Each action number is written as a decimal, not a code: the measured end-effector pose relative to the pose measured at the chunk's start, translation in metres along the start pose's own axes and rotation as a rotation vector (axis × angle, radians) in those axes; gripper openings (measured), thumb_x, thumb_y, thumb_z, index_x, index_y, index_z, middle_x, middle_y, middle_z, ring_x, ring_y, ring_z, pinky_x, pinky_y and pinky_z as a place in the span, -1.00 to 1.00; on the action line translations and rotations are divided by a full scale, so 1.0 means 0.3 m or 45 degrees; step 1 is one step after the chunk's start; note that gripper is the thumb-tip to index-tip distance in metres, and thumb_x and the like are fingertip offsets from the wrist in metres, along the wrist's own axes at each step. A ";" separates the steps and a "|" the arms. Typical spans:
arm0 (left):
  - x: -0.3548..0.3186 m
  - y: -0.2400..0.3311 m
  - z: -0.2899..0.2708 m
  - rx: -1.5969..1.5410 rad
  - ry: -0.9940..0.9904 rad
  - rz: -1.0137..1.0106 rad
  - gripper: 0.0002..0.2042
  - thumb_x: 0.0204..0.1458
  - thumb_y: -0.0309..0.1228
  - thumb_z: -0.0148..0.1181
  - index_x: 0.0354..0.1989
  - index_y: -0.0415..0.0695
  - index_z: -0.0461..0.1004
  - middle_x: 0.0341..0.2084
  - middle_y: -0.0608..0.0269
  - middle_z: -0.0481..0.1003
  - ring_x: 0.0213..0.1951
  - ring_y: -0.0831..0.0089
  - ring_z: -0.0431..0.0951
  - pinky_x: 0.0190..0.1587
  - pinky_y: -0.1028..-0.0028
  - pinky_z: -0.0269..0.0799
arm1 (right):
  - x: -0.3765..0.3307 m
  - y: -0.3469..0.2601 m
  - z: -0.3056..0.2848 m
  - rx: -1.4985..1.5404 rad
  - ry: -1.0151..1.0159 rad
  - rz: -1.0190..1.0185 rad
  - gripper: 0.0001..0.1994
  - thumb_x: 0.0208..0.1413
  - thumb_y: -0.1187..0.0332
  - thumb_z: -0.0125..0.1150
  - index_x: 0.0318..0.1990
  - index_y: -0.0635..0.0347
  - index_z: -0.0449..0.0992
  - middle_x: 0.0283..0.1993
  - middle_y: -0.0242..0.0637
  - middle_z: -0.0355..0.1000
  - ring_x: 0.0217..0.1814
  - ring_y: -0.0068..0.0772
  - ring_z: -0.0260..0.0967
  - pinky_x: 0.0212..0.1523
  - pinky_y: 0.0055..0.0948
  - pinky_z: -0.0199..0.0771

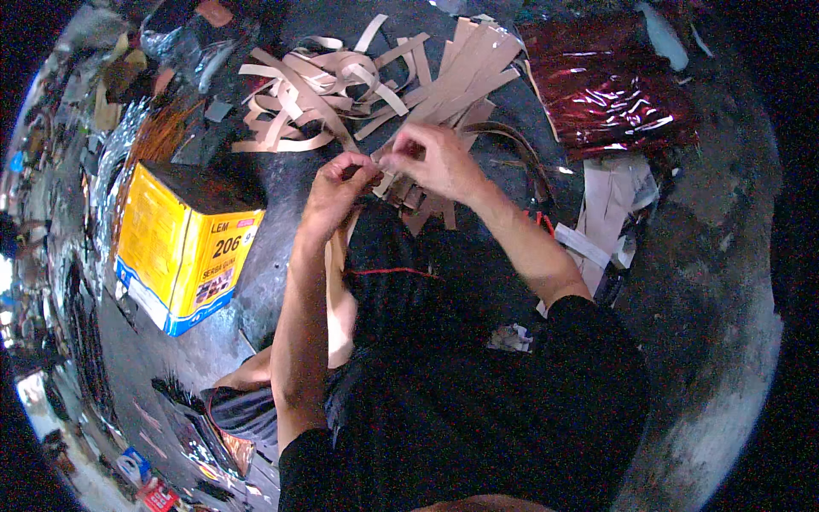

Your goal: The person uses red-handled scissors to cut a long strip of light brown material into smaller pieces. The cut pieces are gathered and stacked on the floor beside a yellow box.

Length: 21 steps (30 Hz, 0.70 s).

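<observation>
My left hand (337,189) and my right hand (437,162) meet in front of me, fingertips almost touching. Both are closed in a pinch; what lies between the fingers is too small and blurred to name. Just beneath them are the near ends of several flat tan strips (444,209), leather-like in look. From there a bundle of straight tan strips (465,72) fans away toward the far side. A loose heap of curled tan strips (294,107) lies beyond my left hand. To the right of my right hand curves a dark brown strip (533,158).
At the left stands a yellow and blue square tin (192,247) with a dark top. A dark red, shiny plastic-wrapped bundle (606,90) lies far right, with white paper-like strips (606,200) nearer. Assorted clutter (102,171) lines the left rim. My legs are folded below my hands.
</observation>
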<state>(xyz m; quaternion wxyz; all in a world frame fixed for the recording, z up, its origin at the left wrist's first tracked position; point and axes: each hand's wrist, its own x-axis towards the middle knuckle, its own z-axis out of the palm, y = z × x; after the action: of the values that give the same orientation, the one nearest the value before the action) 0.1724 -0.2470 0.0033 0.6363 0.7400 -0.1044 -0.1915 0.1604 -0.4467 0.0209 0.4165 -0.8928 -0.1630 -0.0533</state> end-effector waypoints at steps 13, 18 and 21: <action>-0.007 0.002 0.063 0.350 -0.091 0.223 -0.89 0.01 -0.45 0.18 -0.35 -0.22 0.51 -0.47 0.19 0.55 -0.41 0.54 0.52 -0.30 0.54 0.41 | -0.145 -0.020 0.062 0.254 0.145 0.316 -0.77 0.06 0.29 0.18 -0.31 0.32 0.47 -0.38 -0.25 0.48 -0.41 -0.50 0.43 -0.41 -0.47 0.44; -0.036 0.057 0.051 0.424 -0.057 0.317 -0.88 -0.01 -0.43 0.19 -0.36 -0.22 0.52 -0.49 0.17 0.55 -0.44 0.46 0.54 -0.33 0.49 0.42 | -0.143 -0.038 0.040 0.393 0.088 0.324 -0.80 0.07 0.35 0.16 -0.27 0.34 0.47 -0.42 -0.28 0.48 -0.38 -0.58 0.41 -0.38 -0.50 0.46; -0.048 0.081 0.052 0.430 -0.087 0.308 -0.89 -0.01 -0.44 0.18 -0.36 -0.22 0.52 -0.50 0.17 0.55 -0.45 0.43 0.55 -0.34 0.46 0.43 | -0.150 -0.045 0.036 0.377 0.023 0.351 -0.84 0.06 0.41 0.15 -0.27 0.34 0.47 -0.43 -0.33 0.47 -0.41 -0.66 0.38 -0.42 -0.55 0.44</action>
<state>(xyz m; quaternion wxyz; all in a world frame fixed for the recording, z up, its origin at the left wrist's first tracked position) 0.1551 -0.2594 0.0276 0.5177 0.8112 -0.2446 -0.1186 0.1131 -0.4416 0.0132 0.5481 -0.8351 -0.0418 0.0207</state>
